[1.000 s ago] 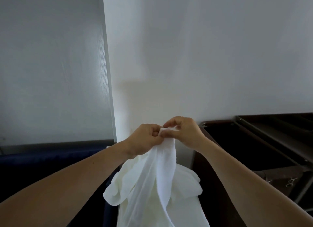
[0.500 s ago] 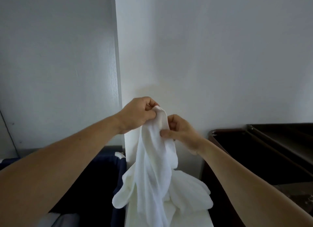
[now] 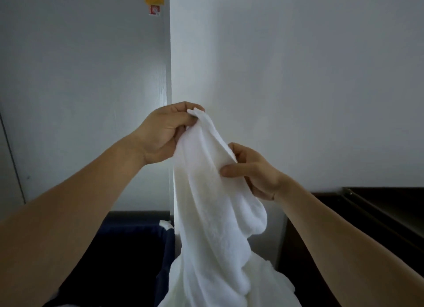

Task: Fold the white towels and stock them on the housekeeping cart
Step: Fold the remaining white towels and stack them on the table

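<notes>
I hold one white towel [image 3: 206,203] up with two closed grips: my left hand [image 3: 165,134] pinches its top corner, my right hand [image 3: 252,173] its edge below.

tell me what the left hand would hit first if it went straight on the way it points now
The left hand pinches the top corner of the white towel. Going on up and rightward along its forearm, it would probably meet the white wall just right of the corner edge; depth is unclear.
</notes>
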`<state>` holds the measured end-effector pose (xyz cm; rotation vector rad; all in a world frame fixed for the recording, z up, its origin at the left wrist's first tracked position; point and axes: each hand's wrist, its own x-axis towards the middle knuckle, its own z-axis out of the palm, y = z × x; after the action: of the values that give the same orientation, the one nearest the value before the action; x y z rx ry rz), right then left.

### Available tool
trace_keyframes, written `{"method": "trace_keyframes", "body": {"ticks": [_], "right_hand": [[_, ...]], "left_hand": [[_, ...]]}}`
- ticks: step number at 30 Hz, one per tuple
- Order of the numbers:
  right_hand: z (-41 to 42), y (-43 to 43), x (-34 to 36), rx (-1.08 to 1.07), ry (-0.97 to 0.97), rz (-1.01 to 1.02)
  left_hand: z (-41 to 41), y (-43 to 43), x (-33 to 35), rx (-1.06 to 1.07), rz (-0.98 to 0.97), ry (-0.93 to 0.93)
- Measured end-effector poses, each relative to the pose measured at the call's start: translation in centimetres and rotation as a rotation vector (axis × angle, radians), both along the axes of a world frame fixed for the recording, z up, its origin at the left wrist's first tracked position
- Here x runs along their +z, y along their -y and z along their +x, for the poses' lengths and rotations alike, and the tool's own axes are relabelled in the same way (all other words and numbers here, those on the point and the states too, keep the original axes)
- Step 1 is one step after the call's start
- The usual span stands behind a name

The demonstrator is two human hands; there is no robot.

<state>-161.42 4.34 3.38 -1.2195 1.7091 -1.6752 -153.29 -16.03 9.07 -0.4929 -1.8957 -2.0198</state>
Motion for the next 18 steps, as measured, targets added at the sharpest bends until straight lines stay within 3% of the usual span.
{"method": "trace_keyframes", "body": {"ticks": [5,7,10,12,14,16,18], "right_hand": [[0.5,1.4,3.7,0.232,0.021,-0.114],[0.1,1.8,2.8,0.302,0.092,-0.156],[-0.5,1.5,-0.6,0.363,0.226,-0.058],[-1.0,1.5,-2.1,0.247,0.172,0.082],[-1.5,1.8,-1.7,0.012,-0.087,0.202],[-1.8,1.7,0.9,-0.140,-0.181,0.122],[-1.8,1.0,4.5,-0.161,-0.168,-0.077]], "left_hand": [[-0.1,1.6,2.0,0.070,-0.054,-0.042],[-0.5,2.0,1.4,0.211,-0.158,-0.011],[-0.9,2.2,-0.9,0.366,-0.377,0.038],[-1.0,2.5,-1.9,0.410,-0.436,0.064],[-1.0,3.0,-2.0,0.490,-0.443,0.055],[-1.1,3.4,-0.7,0.568,-0.391,-0.023],[-1.4,3.5,1.5,0.584,-0.256,-0.167]]}}
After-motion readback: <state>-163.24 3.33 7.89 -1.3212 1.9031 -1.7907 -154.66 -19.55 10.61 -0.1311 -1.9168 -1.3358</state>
